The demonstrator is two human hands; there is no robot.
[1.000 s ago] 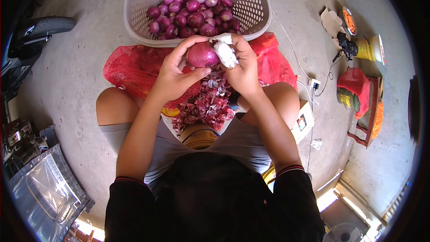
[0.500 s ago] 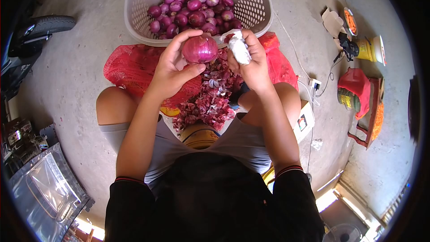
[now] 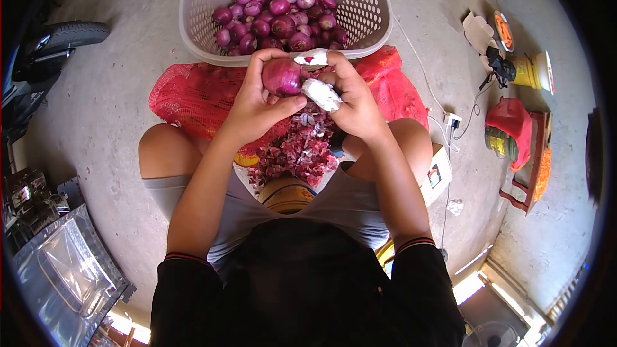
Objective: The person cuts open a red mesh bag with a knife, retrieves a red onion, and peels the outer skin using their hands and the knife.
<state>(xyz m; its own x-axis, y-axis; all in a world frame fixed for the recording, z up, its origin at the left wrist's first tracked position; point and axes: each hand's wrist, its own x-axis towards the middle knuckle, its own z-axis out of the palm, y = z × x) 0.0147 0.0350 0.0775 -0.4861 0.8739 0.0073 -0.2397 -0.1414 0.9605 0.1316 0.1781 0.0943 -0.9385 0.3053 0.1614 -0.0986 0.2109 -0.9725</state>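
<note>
A large red onion [image 3: 281, 78] with glossy purple skin is held in my left hand [image 3: 255, 99], its fingers curled round the far side and its thumb below. My right hand [image 3: 350, 99] is at the onion's right end, with white wrapping [image 3: 321, 94] on the thumb and more on the index finger. These two wrapped tips are apart and meet the onion's side; the other fingers are curled and partly hidden. Below my hands, a heap of loose onion skins [image 3: 295, 154] lies over a yellowish container [image 3: 286, 198] between my knees.
A grey perforated basket [image 3: 193, 32] of red onions [image 3: 283, 26] stands just beyond my hands. Red mesh sacks [image 3: 186, 99] lie before it. At the right are a power socket [image 3: 452, 119] with cables, a yellow bucket [image 3: 527, 71] and a small rack [image 3: 533, 160]. A tyre [image 3: 77, 35] is at left.
My right hand has moved left to the onion, and its wrapped thumb and index finger have spread apart onto it. My left hand still holds the onion, now turned slightly.
</note>
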